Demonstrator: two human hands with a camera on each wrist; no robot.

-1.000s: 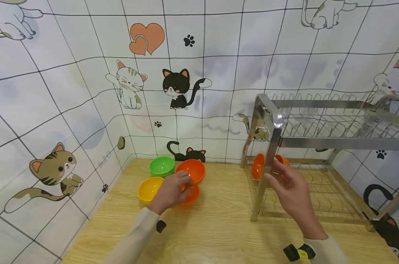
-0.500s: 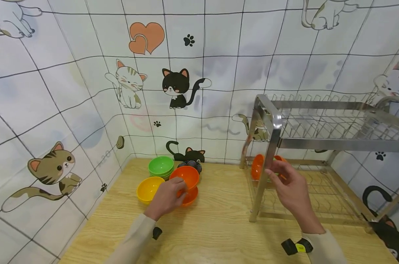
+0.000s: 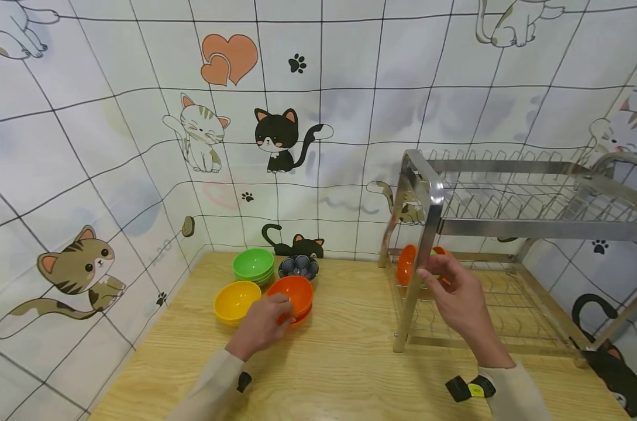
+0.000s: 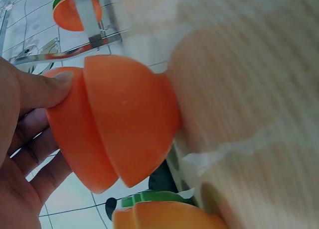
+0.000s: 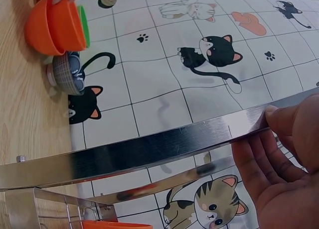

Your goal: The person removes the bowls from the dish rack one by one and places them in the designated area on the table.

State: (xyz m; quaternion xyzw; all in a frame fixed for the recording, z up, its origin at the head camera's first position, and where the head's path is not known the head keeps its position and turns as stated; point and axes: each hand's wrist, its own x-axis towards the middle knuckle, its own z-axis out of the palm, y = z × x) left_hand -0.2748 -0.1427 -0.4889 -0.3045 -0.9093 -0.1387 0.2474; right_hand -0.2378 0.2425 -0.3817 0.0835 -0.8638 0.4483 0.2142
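My left hand (image 3: 262, 324) pinches the rim of an orange bowl (image 3: 293, 292), thumb outside and fingers inside. That bowl sits in a second orange bowl (image 4: 137, 114), which stands on the table with its rim a little lower. The left wrist view shows the two bowls nested, both walls visible. On the right, my right hand (image 3: 457, 295) holds the front left post (image 5: 164, 144) of a metal dish rack, the thumb on one side and the fingers on the other.
Yellow bowls (image 3: 236, 301) stand left of the orange pair, with stacked green bowls (image 3: 253, 266) behind. A patterned bowl (image 5: 62, 74) with dark round things in it stands near the wall. More orange bowls (image 3: 406, 266) stand in the rack's lower tier, under its upper wire tier (image 3: 508, 196).
My left hand has brought the orange bowl down and towards me into the other orange bowl, uncovering the patterned bowl behind. My right hand stays at the rack post.
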